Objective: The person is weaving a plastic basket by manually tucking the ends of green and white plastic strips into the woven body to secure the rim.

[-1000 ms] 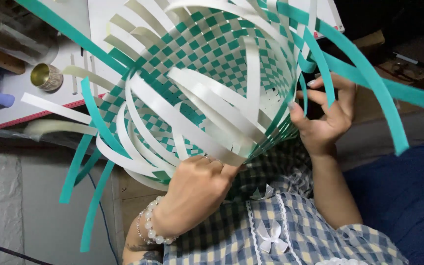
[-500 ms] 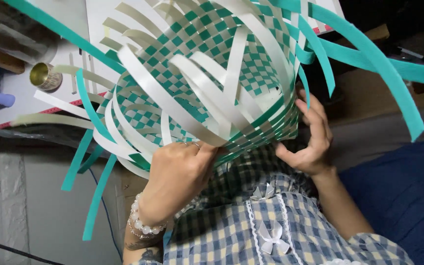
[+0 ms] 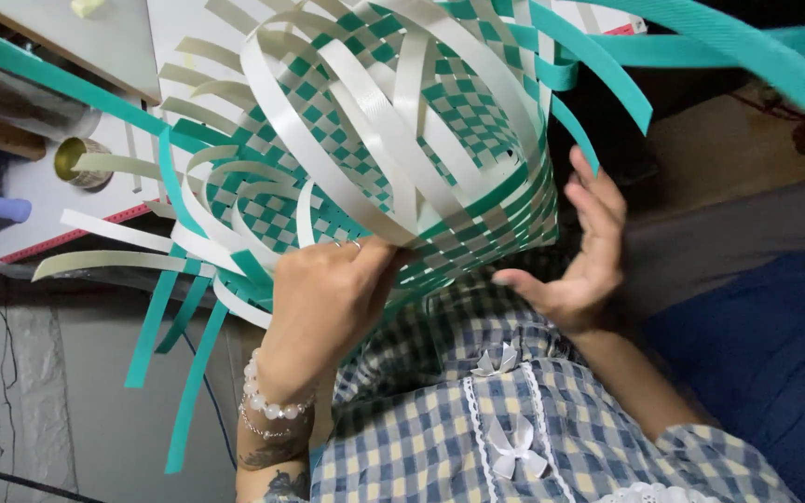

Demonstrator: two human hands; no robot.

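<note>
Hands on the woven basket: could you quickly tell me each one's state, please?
Left hand: closed on the woven basket rim.
Right hand: open, beside the basket.

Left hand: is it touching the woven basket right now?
Touching. The head view shows the left hand gripping the woven basket at its near rim.

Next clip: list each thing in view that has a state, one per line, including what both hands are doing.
Woven basket: half-made, green and white check, tipped on its side, loose strip ends sticking out.
Left hand: closed on the basket's near rim.
Right hand: open, fingers spread beside the basket's right wall; contact unclear.
White strips: unwoven, arching loose over the opening.
Green strips: unwoven, hanging free.
Brass tin: on its side, open.
</note>
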